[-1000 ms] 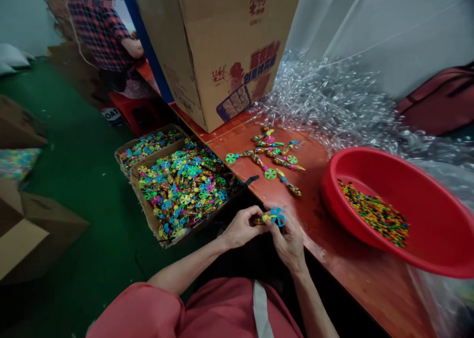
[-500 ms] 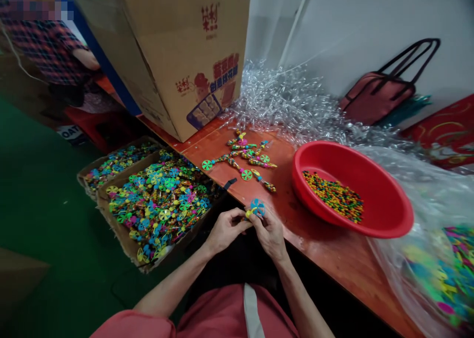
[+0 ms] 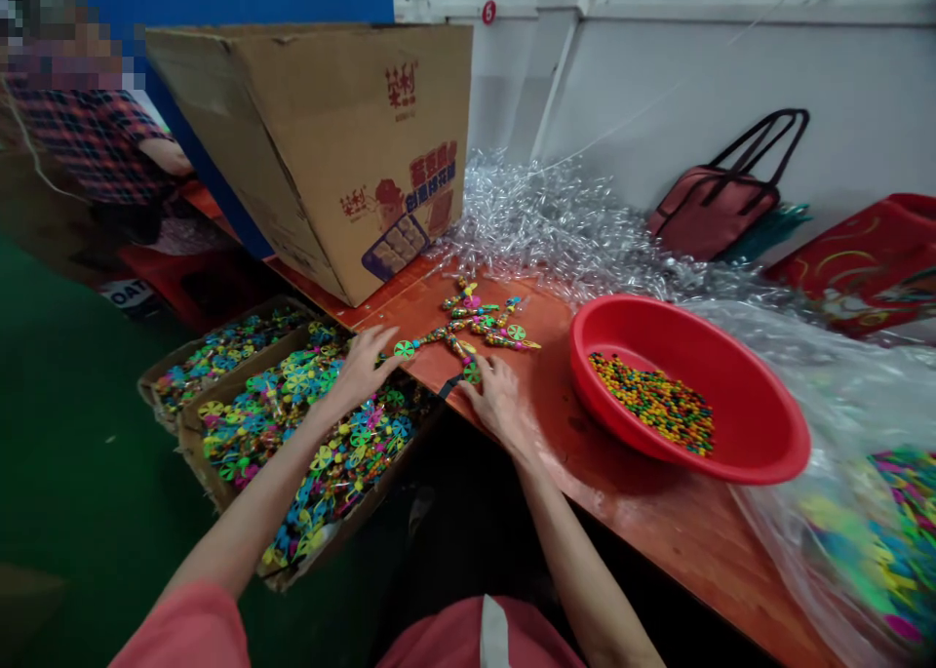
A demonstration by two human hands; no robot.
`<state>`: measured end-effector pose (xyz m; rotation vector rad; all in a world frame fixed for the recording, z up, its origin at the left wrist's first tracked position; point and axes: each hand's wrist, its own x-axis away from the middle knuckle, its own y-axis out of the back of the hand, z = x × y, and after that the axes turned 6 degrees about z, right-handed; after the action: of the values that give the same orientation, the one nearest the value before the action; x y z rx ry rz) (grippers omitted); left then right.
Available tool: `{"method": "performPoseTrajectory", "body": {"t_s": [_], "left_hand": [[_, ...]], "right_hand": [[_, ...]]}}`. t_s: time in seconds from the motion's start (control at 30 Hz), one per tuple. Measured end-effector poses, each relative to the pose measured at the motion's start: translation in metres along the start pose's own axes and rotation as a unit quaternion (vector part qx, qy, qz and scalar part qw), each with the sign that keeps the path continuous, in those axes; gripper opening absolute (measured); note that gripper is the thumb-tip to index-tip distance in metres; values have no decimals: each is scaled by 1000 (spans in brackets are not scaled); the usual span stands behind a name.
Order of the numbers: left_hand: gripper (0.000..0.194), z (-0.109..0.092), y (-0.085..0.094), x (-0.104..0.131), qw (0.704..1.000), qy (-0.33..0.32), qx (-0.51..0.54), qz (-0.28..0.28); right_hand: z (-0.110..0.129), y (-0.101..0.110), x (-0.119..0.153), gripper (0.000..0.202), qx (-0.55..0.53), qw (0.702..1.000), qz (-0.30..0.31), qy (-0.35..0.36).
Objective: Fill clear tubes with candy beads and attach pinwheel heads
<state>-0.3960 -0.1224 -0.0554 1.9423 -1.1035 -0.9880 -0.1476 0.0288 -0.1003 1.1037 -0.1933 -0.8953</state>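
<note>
Both bare arms reach forward toward the frame's centre. The left hand [image 3: 364, 361] lies palm down, fingers spread. The right hand [image 3: 495, 395] lies flat, fingers extended.

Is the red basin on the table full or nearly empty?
Nearly empty. The red basin holds only a thin patch of small coloured candies on its floor; most of its inner wall is bare.

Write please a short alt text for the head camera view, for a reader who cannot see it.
Two bare hands, left hand and right hand, reach to a small pile of pinwheel toys on an orange table. A tray of finished toys lies left, a red basin of coloured beads right, a cardboard box behind.
</note>
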Motion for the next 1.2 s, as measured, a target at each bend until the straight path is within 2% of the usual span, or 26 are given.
{"method": "performPoseTrajectory", "body": {"t_s": [0.1,0.17,0.23,0.33,0.4,0.5,0.6,0.73,0.9,1.0,1.1,1.17,1.2], "left_hand": [[67,-30,-21,-75,996,-39,-8,82],[68,-50,-34,-117,992,-49,-18,113],[69,-67,-46,-150,990,-62,-26,124],[71,-84,-66,-186,985,-73,-46,147],[69,-90,-79,-202,980,-76,-62,171],[55,-87,-93,-211,977,-83,-71,185],[44,-73,-93,-201,976,-93,-82,178],[42,-42,-76,-161,976,-114,-88,161],[44,22,-42,-88,984,-137,-72,91],[46,63,-17,-43,986,-141,-67,54],[46,92,7,-11,989,-117,-83,32],[45,98,17,-3,990,-99,-99,8],[44,97,19,-4,990,-95,-104,-6]], "right_hand": [[33,-17,-14,64,-51,996,44,59],[36,-14,-25,58,-73,993,40,83],[20,-1,-38,48,-56,996,-2,64],[-23,24,-59,48,21,998,-55,-17],[-48,33,-70,52,56,995,-50,-59],[-67,29,-76,50,75,996,-18,-53],[-62,12,-71,49,77,997,-13,-19],[-33,-11,-57,49,34,999,-23,15],[33,-44,-36,55,-31,997,28,62],[74,-60,-25,56,-79,988,62,118],[89,-54,-29,49,-118,975,72,177],[76,-35,-46,39,-89,981,56,166],[63,-22,-57,34,-53,988,40,137]]}}
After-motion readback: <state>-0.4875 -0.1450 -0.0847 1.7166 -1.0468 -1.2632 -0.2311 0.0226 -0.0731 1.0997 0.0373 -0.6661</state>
